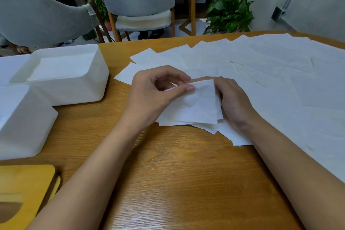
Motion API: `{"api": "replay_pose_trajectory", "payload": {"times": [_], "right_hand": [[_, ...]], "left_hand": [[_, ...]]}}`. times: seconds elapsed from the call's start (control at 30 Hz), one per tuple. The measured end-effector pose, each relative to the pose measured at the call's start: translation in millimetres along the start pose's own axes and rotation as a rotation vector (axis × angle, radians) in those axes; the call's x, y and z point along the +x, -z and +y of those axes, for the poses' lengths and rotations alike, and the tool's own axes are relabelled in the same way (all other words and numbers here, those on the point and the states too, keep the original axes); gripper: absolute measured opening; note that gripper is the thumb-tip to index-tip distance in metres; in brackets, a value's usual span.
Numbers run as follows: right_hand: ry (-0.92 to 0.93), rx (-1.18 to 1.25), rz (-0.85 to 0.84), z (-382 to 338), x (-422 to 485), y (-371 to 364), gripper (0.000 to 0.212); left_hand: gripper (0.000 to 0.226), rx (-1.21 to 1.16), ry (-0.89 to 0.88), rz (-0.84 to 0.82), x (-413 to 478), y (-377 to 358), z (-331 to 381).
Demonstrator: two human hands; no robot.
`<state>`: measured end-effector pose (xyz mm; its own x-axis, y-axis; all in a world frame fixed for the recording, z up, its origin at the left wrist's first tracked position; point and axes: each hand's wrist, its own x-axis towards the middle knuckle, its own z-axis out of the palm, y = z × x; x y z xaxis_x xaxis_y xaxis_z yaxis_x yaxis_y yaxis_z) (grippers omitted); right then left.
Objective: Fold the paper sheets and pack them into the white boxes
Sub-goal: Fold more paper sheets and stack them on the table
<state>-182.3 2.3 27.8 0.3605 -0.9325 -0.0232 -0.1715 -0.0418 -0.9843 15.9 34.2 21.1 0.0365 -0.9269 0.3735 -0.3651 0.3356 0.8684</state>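
Item, far left at the near edge: yellow wooden lid (24, 188) with an oval slot, lying on the bench (177, 173). Item: near white box (24, 117), open-topped, its inside mostly out of view. Item: far white box (74, 89), just behind the near one, open, with a flat stack of packed sheets (61, 67) lying inside. Item: left hand (155, 97), right of the boxes, thumb and fingertips pinching the upper left edge of the folded sheet (199, 104). The folded sheet is held between both hands just above the bench, tilted towards the camera, with a few more layers fanned unevenly below its lower edge. Item: right hand (235, 102), at the sheet's right edge, fingers mostly hidden behind the paper; it appears to grip that edge from behind. Item: loose sheets (280, 73), unfolded, overlapping in a wide spread across the right half of the bench and reaching behind both hands. Step in hand, as judged: squaring the fold before packing. Handling note: the lower layers sit out of line, so the edges want bringing flush and the corners matching. A light pinch is enough, as thin paper creases and tears readily. The crease is best pressed flat on the bench before the sheet goes left to the far white box, which stands apart from the left hand.
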Motion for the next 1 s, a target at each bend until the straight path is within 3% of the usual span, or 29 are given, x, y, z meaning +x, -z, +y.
{"api": "replay_pose_trajectory", "payload": {"times": [0.17,0.3,0.53,0.8,1.0], "right_hand": [[-0.077,-0.054,0.074,7.5,2.4,-1.6,0.032],[-0.096,0.084,0.051,12.1,4.9,-4.2,0.052],[-0.100,0.125,0.011,19.4,12.2,-2.3,0.048],[-0.031,0.058,-0.092,14.6,9.1,-2.0,0.059],[0.017,0.037,-0.107,14.3,9.1,-0.5,0.035]], "left_hand": [[0.020,-0.016,0.022,0.000,0.8,-0.1,-2.0],[0.022,0.017,0.014,-0.027,0.8,0.0,-4.9],[0.020,0.112,-0.008,-0.030,0.7,0.6,-8.2],[0.023,0.199,-0.037,-0.079,0.3,3.5,-6.3],[0.027,0.355,-0.187,-0.029,0.4,2.0,-8.3]]}}
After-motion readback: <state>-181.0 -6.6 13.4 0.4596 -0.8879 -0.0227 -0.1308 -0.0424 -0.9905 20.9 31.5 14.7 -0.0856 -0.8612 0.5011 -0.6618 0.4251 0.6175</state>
